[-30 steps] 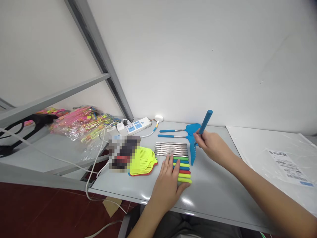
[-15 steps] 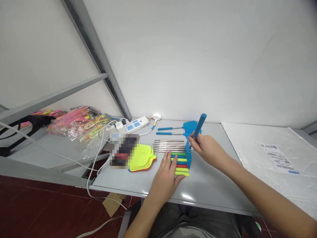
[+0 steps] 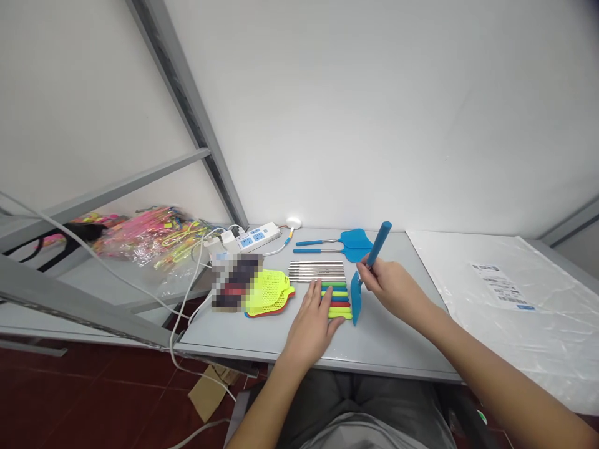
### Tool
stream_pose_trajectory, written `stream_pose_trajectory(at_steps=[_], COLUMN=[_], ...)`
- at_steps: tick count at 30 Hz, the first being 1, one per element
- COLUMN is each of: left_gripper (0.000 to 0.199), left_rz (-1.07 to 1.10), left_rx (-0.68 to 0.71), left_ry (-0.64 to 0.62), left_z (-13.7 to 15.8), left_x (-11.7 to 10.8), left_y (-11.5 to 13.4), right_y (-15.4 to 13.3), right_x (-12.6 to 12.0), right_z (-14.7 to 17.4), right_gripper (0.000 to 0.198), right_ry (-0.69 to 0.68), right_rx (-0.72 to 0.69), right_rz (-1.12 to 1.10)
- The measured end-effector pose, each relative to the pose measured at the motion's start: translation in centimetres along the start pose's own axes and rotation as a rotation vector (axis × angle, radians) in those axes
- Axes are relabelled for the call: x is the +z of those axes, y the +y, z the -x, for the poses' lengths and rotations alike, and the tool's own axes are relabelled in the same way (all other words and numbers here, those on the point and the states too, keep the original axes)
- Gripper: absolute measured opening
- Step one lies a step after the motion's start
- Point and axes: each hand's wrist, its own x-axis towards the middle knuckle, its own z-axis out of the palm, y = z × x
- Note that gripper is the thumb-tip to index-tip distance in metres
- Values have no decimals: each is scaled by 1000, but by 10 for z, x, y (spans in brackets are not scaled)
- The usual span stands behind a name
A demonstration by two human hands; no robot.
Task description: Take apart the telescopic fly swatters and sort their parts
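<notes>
My right hand (image 3: 393,284) is closed around a blue fly swatter (image 3: 380,243). Its thick handle points up, and its flat head hangs down just right of a row of coloured handles (image 3: 341,304) in green, blue, yellow and red. Flat on that row lies my left hand (image 3: 306,330), fingers stretched out. Slim metal rods (image 3: 318,272) lie side by side behind the row. Left of these is a stack of perforated swatter heads (image 3: 267,293), yellow on top with red and blue beneath. Two more blue fly swatters (image 3: 354,246) rest at the back, with metal shafts.
A white power strip (image 3: 258,235) with plugs and cables stands at the back left. A large white plastic package (image 3: 463,268) with a label covers the table's right side. Bagged colourful items (image 3: 140,234) lie beyond a grey metal frame (image 3: 187,112). Part of the left side is pixelated.
The held fly swatter's head has shifted slightly away from the ends of the coloured handles and turned a little. My left hand stays on the row. The camera view has shifted slightly.
</notes>
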Motion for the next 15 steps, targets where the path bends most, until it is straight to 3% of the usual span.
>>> stream_pose_trajectory(at_steps=[15], left_gripper=[62], left_rz=[-21], left_rx=[12], left_ry=[5], left_z=[1], left_x=[-1], left_y=[1], right_y=[0], right_x=[0], right_z=[-4], right_gripper=[32], right_ry=[-11], right_rx=[-8], right_rz=[-38])
